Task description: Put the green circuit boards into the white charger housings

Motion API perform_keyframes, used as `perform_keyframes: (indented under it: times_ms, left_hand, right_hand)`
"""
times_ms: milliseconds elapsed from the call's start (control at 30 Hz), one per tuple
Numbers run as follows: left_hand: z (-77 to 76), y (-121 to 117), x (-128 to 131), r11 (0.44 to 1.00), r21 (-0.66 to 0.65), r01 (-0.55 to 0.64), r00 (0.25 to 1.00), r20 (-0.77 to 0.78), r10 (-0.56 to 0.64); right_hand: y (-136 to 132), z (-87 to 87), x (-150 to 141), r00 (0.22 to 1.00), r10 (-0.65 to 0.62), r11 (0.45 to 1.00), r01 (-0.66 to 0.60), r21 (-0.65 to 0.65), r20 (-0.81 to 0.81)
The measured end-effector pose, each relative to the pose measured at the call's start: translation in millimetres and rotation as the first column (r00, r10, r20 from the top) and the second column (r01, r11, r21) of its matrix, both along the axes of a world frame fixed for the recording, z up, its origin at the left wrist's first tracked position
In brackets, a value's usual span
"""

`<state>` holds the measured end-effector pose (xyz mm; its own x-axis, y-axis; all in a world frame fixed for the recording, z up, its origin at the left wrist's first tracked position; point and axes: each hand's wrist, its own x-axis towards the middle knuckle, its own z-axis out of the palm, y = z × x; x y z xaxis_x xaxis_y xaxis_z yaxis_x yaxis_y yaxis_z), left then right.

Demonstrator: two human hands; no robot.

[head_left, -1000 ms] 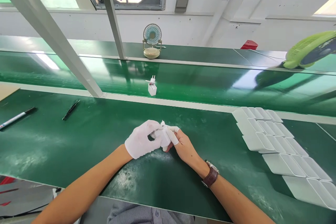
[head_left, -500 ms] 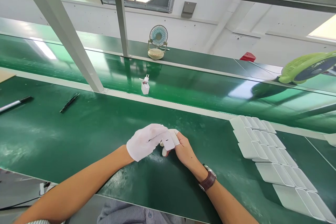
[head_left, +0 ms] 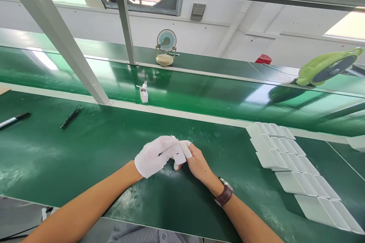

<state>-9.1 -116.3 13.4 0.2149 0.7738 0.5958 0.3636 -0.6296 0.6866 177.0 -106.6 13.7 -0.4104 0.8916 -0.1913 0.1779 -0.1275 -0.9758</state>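
Note:
My left hand (head_left: 154, 156), in a white glove, is closed on a small white charger housing (head_left: 179, 156) with rounded corners and a dark slot in its end face. From the other side my right hand (head_left: 199, 162), with white finger cots and a watch on the wrist, grips the same housing. The two hands meet just above the green bench (head_left: 94, 152). Fingers cover most of the piece, and what lies behind it is hidden.
Several rows of open white plastic shells (head_left: 288, 157) stand at the right. A white plug part in a small box (head_left: 144, 94) sits on the green conveyor belt (head_left: 194, 98). Tweezers (head_left: 71, 117) and a marker (head_left: 13, 120) lie left. A metal post (head_left: 65, 41) rises at the left.
The view has shifted slightly to the right. On the belt, the white plug part has moved left past the bench. Both hands keep their hold on the housing, nearly still.

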Motion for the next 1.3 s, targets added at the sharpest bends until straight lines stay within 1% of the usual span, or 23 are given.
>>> perform_keyframes:
  times_ms: [100, 167, 267, 367, 433, 500, 567, 633, 700, 767, 900, 1000, 1100, 1200, 1233, 1300]
  left_hand:
    - [-3.4, -1, 1, 1.000, -0.002, -0.015, 1.000, -0.018, 0.015]
    - [-5.9, -1, 0, 0.999, -0.024, -0.032, 0.999, -0.037, 0.031]
    - [-7.9, 0, -2, 0.991, -0.082, -0.106, 0.992, -0.078, 0.100]
    - [-8.3, 3, -3, 0.964, -0.192, -0.183, 0.981, -0.106, 0.165]
    - [-9.4, 6, -2, 0.941, -0.264, -0.212, 0.975, -0.121, 0.186]
    - [-12.0, 7, 0, 0.930, -0.300, -0.211, 0.975, -0.139, 0.176]
    - [-15.7, 9, 1, 0.932, -0.309, -0.192, 0.978, -0.144, 0.154]
    - [-19.0, 9, 2, 0.934, -0.316, -0.167, 0.983, -0.129, 0.132]
    - [-20.5, 9, 2, 0.928, -0.341, -0.153, 0.986, -0.110, 0.123]
    - [-19.5, 10, 2, 0.909, -0.388, -0.152, 0.987, -0.099, 0.123]
    - [-11.9, 12, -2, 0.865, -0.481, -0.141, 0.990, -0.076, 0.119]
    - [-6.2, 14, -10, 0.884, -0.462, -0.077, 0.997, -0.014, 0.080]
    - [-3.3, 16, -16, 0.904, -0.427, -0.012, 0.998, 0.054, 0.039]
    - [-1.9, 17, -18, 0.905, -0.426, -0.005, 0.998, 0.053, 0.031]
    - [-1.3, 17, -18, 0.905, -0.426, -0.005, 0.998, 0.048, 0.028]
    - [0.2, 17, -18, 0.908, -0.419, 0.005, 0.998, 0.052, 0.018]
  right_hand:
    - [-1, -0.7, 0, 1.000, 0.000, 1.000, 0.000, -0.012, -0.027]
    - [-2, -1.5, -1, 0.997, -0.014, 1.000, 0.012, -0.026, -0.073]
    - [-4, -4.3, -5, 0.987, -0.071, 0.997, 0.071, -0.007, -0.147]
    - [-5, -9.4, -7, 0.966, -0.160, 0.980, 0.180, 0.084, -0.204]
    - [-4, -12.5, -7, 0.954, -0.228, 0.947, 0.264, 0.184, -0.197]
    - [-5, -14.4, -4, 0.951, -0.277, 0.900, 0.306, 0.310, -0.136]
    - [-5, -15.1, -1, 0.956, -0.288, 0.863, 0.282, 0.420, -0.050]
    - [-6, -15.4, 2, 0.961, -0.275, 0.844, 0.233, 0.483, 0.016]
    - [-6, -15.6, 4, 0.964, -0.262, 0.835, 0.198, 0.514, 0.053]
    - [-6, -15.8, 6, 0.964, -0.256, 0.824, 0.180, 0.538, 0.070]
    - [-4, -15.7, 6, 0.963, -0.243, 0.804, 0.133, 0.580, 0.115]
    - [-3, -14.9, 7, 0.958, -0.249, 0.776, 0.110, 0.622, 0.140]
    - [-1, -13.4, 7, 0.957, -0.247, 0.720, 0.077, 0.689, 0.151]
    - [1, -13.0, 8, 0.957, -0.225, 0.649, 0.005, 0.761, 0.186]
    - [1, -13.7, 8, 0.955, -0.221, 0.636, -0.012, 0.772, 0.196]
    - [1, -16.0, 8, 0.954, -0.219, 0.630, -0.023, 0.776, 0.206]
